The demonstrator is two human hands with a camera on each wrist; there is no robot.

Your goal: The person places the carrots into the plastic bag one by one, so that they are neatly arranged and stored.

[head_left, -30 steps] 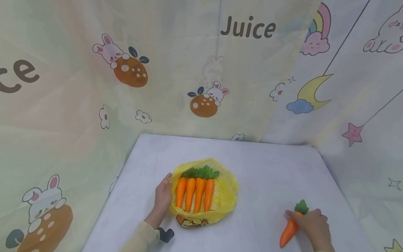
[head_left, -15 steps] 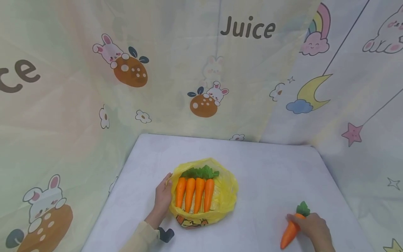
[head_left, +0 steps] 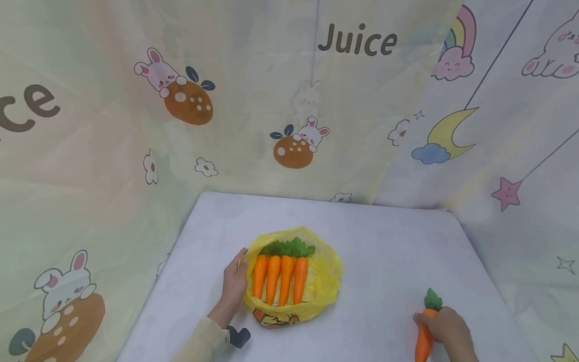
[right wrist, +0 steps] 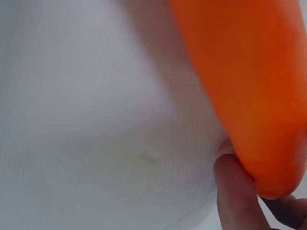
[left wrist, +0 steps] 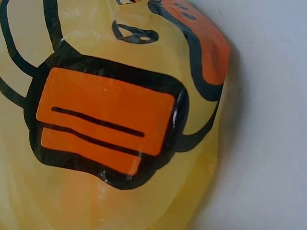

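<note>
An opened yellow plastic bag [head_left: 323,281] lies on the white table, with several orange carrots [head_left: 286,279] side by side in its mouth, green tops towards the back. My left hand [head_left: 234,281] holds the bag's left rim between thumb and fingers. The left wrist view is filled by the printed side of the bag [left wrist: 105,115]; no fingers show there. At the front right, my right hand [head_left: 448,329] grips a single carrot [head_left: 425,342] just under its leafy top. In the right wrist view, fingertips [right wrist: 235,187] press against the thick end of this carrot [right wrist: 254,96].
A small dark curved object [head_left: 239,337] shows beside the left wrist. The white table [head_left: 362,241] stretches between the bag and the right hand. Cloth printed with rabbits and fruit [head_left: 244,100] encloses the table at the back and sides.
The carrot in my right hand has turned to point more nearly straight towards me, its tip swinging right and down. My left hand and the bag stay in place.
</note>
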